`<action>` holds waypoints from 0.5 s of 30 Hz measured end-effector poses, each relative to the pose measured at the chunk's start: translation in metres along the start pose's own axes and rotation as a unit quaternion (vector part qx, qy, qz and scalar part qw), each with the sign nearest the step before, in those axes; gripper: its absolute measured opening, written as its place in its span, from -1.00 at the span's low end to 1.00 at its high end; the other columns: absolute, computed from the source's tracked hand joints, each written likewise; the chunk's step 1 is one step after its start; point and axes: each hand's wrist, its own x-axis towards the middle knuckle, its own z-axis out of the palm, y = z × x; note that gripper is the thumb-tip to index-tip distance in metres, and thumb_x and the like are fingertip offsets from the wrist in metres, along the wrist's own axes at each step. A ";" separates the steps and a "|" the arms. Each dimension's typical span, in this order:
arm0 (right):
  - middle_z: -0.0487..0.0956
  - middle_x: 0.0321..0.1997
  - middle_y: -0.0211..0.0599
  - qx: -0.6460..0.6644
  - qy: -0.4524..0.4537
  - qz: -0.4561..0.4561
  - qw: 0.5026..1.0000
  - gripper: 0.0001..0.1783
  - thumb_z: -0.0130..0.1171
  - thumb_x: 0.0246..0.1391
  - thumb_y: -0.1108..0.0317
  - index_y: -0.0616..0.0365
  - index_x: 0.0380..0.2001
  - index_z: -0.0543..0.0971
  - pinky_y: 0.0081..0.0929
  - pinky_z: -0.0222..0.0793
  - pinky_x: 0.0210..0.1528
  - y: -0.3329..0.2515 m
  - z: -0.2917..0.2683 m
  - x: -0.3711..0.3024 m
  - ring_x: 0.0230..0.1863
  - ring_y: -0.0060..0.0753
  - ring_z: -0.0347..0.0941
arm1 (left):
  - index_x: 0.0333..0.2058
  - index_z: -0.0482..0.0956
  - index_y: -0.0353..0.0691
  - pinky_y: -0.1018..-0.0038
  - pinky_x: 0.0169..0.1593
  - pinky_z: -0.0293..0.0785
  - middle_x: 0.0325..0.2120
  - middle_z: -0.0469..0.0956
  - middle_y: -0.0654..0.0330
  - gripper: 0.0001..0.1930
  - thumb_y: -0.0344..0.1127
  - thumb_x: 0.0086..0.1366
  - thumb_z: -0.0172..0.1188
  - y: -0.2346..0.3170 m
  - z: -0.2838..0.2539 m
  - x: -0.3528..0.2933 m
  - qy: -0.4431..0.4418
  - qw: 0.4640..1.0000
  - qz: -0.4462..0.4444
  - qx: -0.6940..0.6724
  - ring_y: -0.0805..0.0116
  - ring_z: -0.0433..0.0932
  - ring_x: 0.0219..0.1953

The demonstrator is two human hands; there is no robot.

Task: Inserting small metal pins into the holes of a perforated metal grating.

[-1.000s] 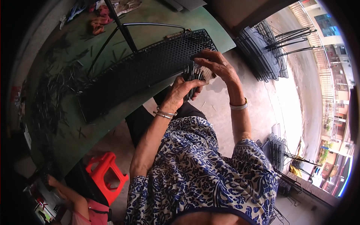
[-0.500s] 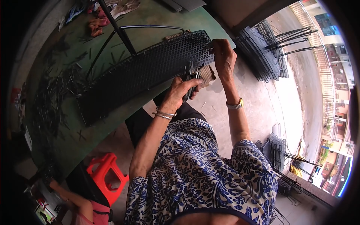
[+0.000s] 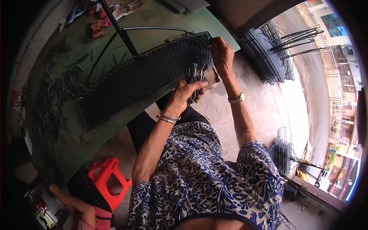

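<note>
A long black rack panel with a honeycomb mesh (image 3: pixel 153 65) lies slantwise along the table edge, its right end nearest me. My left hand (image 3: pixel 183 94) is closed around a bundle of thin dark strips (image 3: pixel 194 73), held upright just below the panel's near edge. At the panel's right end, my right hand (image 3: pixel 223 55) has its fingers bent and pressed together against the end rim. Those fingertips are turned away, so whatever they pinch is hidden. A piece of corrugated cardboard (image 3: pixel 211 78) shows behind the bundle, under the panel's corner.
Loose dark strips (image 3: pixel 57 96) are strewn over the green table (image 3: pixel 153 42). A black metal frame (image 3: pixel 124 34) rises behind the panel. Stacked mesh racks (image 3: pixel 264 53) stand to the right. Below left are a red stool (image 3: pixel 109 180) and another person's arm (image 3: pixel 74 201).
My right hand has shifted slightly left and up onto the panel's end, and its wrist has turned so the watch face shows. The left hand keeps its bundle nearly in place.
</note>
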 end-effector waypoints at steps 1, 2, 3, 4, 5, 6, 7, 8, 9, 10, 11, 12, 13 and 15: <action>0.58 -0.44 -0.15 -0.003 -0.007 -0.001 1.000 -0.91 0.16 0.09 0.37 0.10 -0.33 0.56 -0.32 0.41 -0.40 0.001 0.001 -0.001 -0.43 -0.09 0.54 | -0.46 0.59 -0.23 0.64 -0.61 0.30 -0.63 0.52 0.31 -0.81 -0.24 0.10 0.35 0.000 0.000 0.000 0.000 1.000 0.001 -0.001 0.58 0.40 -0.67; 0.58 -0.44 -0.15 -0.003 -0.006 -0.001 1.000 -0.91 0.16 0.09 0.37 0.10 -0.33 0.56 -0.32 0.41 -0.40 0.003 0.002 -0.002 -0.43 -0.09 0.54 | -0.46 0.59 -0.23 0.64 -0.61 0.30 -0.63 0.52 0.31 -0.81 -0.24 0.10 0.35 -0.001 0.000 0.000 0.000 1.000 0.002 0.000 0.58 0.40 -0.67; 0.57 -0.39 -0.18 -0.063 -0.026 0.003 0.998 -0.90 0.16 0.09 0.33 0.06 -0.33 0.58 -0.30 0.40 -0.36 0.004 0.003 -0.003 -0.39 -0.10 0.53 | -0.46 0.59 -0.23 0.64 -0.61 0.30 -0.63 0.52 0.31 -0.81 -0.24 0.10 0.35 -0.002 0.000 0.000 -0.003 1.000 0.005 -0.001 0.58 0.40 -0.67; 0.55 -0.34 -0.20 -0.123 -0.046 0.009 0.991 -0.89 0.17 0.08 0.29 0.02 -0.33 0.60 -0.29 0.40 -0.33 0.003 0.003 -0.003 -0.34 -0.11 0.52 | -0.46 0.59 -0.24 0.64 -0.61 0.30 -0.63 0.52 0.31 -0.81 -0.24 0.10 0.35 -0.002 0.001 0.000 -0.006 1.000 0.009 -0.002 0.58 0.40 -0.67; 0.55 -0.34 -0.20 -0.123 -0.045 0.008 0.991 -0.89 0.17 0.08 0.29 0.02 -0.33 0.60 -0.29 0.40 -0.33 0.002 0.003 -0.003 -0.34 -0.11 0.52 | -0.46 0.59 -0.24 0.64 -0.61 0.30 -0.63 0.52 0.31 -0.81 -0.24 0.10 0.35 -0.002 0.001 -0.001 -0.006 1.000 0.009 -0.002 0.58 0.40 -0.67; 0.53 -0.30 -0.22 -0.133 -0.042 0.004 0.990 -0.88 0.17 0.07 0.26 -0.03 -0.33 0.61 -0.27 0.39 -0.30 0.001 0.004 -0.002 -0.31 -0.12 0.51 | -0.50 0.56 -0.21 0.64 -0.62 0.30 -0.64 0.51 0.32 -0.81 -0.23 0.11 0.34 -0.002 0.002 -0.001 -0.002 1.000 0.007 0.000 0.58 0.41 -0.67; 0.50 -0.26 -0.23 -0.143 -0.040 0.001 0.989 -0.87 0.17 0.06 0.23 -0.07 -0.33 0.62 -0.26 0.38 -0.28 -0.001 0.004 -0.002 -0.28 -0.13 0.50 | -0.55 0.54 -0.17 0.63 -0.63 0.31 -0.66 0.50 0.32 -0.80 -0.23 0.11 0.32 -0.001 0.002 -0.002 0.004 1.000 0.004 0.001 0.57 0.41 -0.68; 0.50 -0.26 -0.23 -0.142 -0.040 0.002 0.989 -0.87 0.17 0.06 0.23 -0.07 -0.33 0.62 -0.26 0.38 -0.28 -0.003 0.003 -0.002 -0.28 -0.13 0.50 | -0.55 0.54 -0.17 0.63 -0.63 0.31 -0.66 0.50 0.32 -0.80 -0.23 0.11 0.32 -0.002 0.002 -0.002 0.005 1.000 0.004 0.001 0.57 0.41 -0.68; 0.49 -0.25 -0.23 -0.144 -0.058 0.007 0.988 -0.86 0.17 0.05 0.23 -0.10 -0.30 0.63 -0.26 0.38 -0.27 -0.005 0.002 -0.002 -0.28 -0.12 0.49 | -0.55 0.54 -0.18 0.63 -0.63 0.31 -0.66 0.50 0.32 -0.80 -0.23 0.11 0.33 -0.002 0.001 -0.002 0.006 1.000 0.007 -0.003 0.57 0.41 -0.68; 0.48 -0.24 -0.23 -0.147 -0.074 0.012 0.986 -0.85 0.17 0.05 0.23 -0.13 -0.28 0.64 -0.25 0.38 -0.27 -0.007 0.000 -0.002 -0.27 -0.12 0.49 | -0.55 0.54 -0.18 0.63 -0.63 0.31 -0.66 0.50 0.32 -0.80 -0.23 0.11 0.33 -0.002 0.002 -0.002 0.005 1.000 0.010 -0.007 0.57 0.41 -0.68; 0.48 -0.24 -0.23 -0.147 -0.073 0.012 0.986 -0.85 0.17 0.05 0.23 -0.13 -0.28 0.64 -0.25 0.38 -0.27 -0.006 -0.002 -0.004 -0.27 -0.12 0.49 | -0.55 0.54 -0.18 0.63 -0.63 0.31 -0.66 0.50 0.32 -0.80 -0.23 0.11 0.33 -0.002 0.002 -0.002 0.004 1.000 0.010 -0.006 0.57 0.41 -0.68; 0.50 -0.25 -0.22 -0.144 -0.088 0.007 0.986 -0.83 0.17 0.07 0.20 -0.12 -0.26 0.64 -0.27 0.37 -0.29 -0.003 -0.003 -0.007 -0.29 -0.11 0.49 | -0.55 0.54 -0.18 0.63 -0.63 0.31 -0.66 0.50 0.32 -0.80 -0.23 0.11 0.33 -0.003 0.003 -0.002 0.005 1.000 0.012 -0.004 0.57 0.41 -0.68; 0.52 -0.26 -0.20 -0.140 -0.103 0.002 0.985 -0.81 0.17 0.08 0.18 -0.12 -0.24 0.65 -0.28 0.37 -0.32 -0.004 -0.005 -0.007 -0.32 -0.11 0.49 | -0.55 0.55 -0.18 0.63 -0.64 0.31 -0.66 0.50 0.32 -0.80 -0.23 0.10 0.33 -0.003 0.003 -0.002 0.007 1.000 0.015 0.000 0.57 0.42 -0.68; 0.53 -0.29 -0.19 -0.085 -0.101 0.033 0.991 -0.78 0.17 0.10 0.16 -0.07 -0.22 0.65 -0.33 0.37 -0.33 -0.004 -0.014 -0.011 -0.34 -0.20 0.50 | -0.51 0.57 -0.20 0.62 -0.63 0.30 -0.64 0.51 0.31 -0.82 -0.24 0.10 0.34 -0.004 0.005 -0.002 0.004 1.000 0.010 -0.002 0.57 0.41 -0.67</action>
